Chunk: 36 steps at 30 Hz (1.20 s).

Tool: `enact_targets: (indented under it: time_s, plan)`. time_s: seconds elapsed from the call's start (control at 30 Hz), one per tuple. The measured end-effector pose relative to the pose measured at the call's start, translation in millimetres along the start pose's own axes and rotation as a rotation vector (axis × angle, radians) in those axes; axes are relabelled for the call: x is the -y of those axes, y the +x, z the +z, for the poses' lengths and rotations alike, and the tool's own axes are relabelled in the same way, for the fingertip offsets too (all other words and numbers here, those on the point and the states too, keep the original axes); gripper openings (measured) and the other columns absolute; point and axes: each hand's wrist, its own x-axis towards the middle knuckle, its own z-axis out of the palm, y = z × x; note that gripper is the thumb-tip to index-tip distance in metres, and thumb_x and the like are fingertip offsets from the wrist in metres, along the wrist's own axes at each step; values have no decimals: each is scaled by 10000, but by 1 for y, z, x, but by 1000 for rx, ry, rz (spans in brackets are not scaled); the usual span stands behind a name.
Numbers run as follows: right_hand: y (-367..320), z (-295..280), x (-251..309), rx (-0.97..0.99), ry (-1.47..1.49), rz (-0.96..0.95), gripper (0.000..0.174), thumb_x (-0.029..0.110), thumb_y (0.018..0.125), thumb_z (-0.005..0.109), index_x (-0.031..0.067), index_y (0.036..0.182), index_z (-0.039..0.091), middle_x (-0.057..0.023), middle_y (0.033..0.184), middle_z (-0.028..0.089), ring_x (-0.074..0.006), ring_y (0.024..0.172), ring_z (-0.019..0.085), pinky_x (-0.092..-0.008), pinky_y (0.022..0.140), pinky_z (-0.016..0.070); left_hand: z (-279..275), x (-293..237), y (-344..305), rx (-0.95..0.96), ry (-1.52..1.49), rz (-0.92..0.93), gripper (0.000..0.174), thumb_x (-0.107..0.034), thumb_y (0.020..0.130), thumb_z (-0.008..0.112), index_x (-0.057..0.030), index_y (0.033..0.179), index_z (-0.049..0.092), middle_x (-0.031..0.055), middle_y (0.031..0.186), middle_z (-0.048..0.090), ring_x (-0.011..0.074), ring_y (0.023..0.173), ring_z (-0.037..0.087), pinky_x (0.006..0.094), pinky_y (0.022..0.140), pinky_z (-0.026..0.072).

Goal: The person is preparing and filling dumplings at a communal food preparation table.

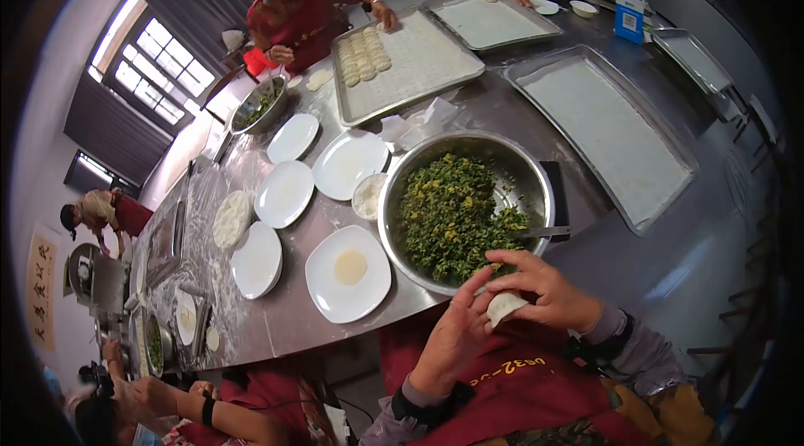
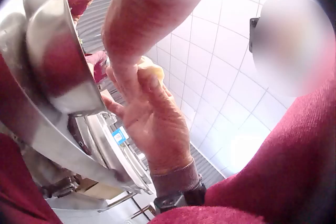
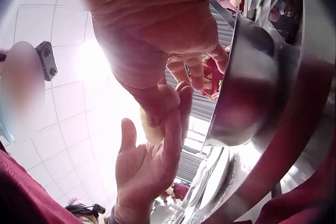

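Plates (image 1: 255,262) sit at the left of this part of the steel table (image 1: 276,324), apparently spread so that each can be reached from the near edge. One nearer plate (image 1: 325,291) holds a single pale wrapper (image 1: 351,267), laid flat, which probably stops it folding onto itself. Just behind, a small tub (image 1: 356,203) of white powder stands beside the big bowl (image 1: 526,182), likely near enough for dusting. The left hand (image 1: 446,350) comes up in front of the bowl, released rather than clenched: its fingers are extended beneath the dumpling (image 1: 505,307) and its thumb stands away, so it seems to serve as a rest. The dumpling lies between the two hands, raised in front of the bowl's near rim. The right hand (image 1: 553,297) grasps it, thumb pressed on the dough, a hold that looks suited to pressing the edge while the other hand supports it from below. Greens (image 1: 444,211) are heaped towards the bowl's left, and a metal handle (image 1: 544,232) leans out over the right rim, where the right hand could take it. Farther right, a tray (image 1: 688,166) lies with a pale liner (image 1: 599,132), presumably against sticking.
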Motion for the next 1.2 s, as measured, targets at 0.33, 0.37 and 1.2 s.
enact_targets:
  time_s: [0.33,0.37,1.2]
  plan:
    - [-3,-18,8,-233,44,-26,309,2,739,626,50,1044,632,-124,1129,595,-268,1060,568,-342,885,452,19,-7,8,-163,150,71,823,-604,854,440,-37,1407,216,238,1374,351,326,1256,392,441,1050,316]
    - [-2,-30,9,-254,73,-10,317,-1,742,621,48,1055,630,-124,1103,609,-259,1037,586,-333,871,461,19,-11,8,-182,181,85,808,-599,857,439,-32,1397,240,244,1372,353,336,1266,381,463,1062,306]
    - [42,-165,-44,-462,293,487,183,33,795,599,-6,973,614,-67,827,651,-114,700,611,-227,643,489,-62,-89,-104,-993,325,680,354,-271,949,486,-15,1193,462,176,1105,568,283,959,582,378,796,496]
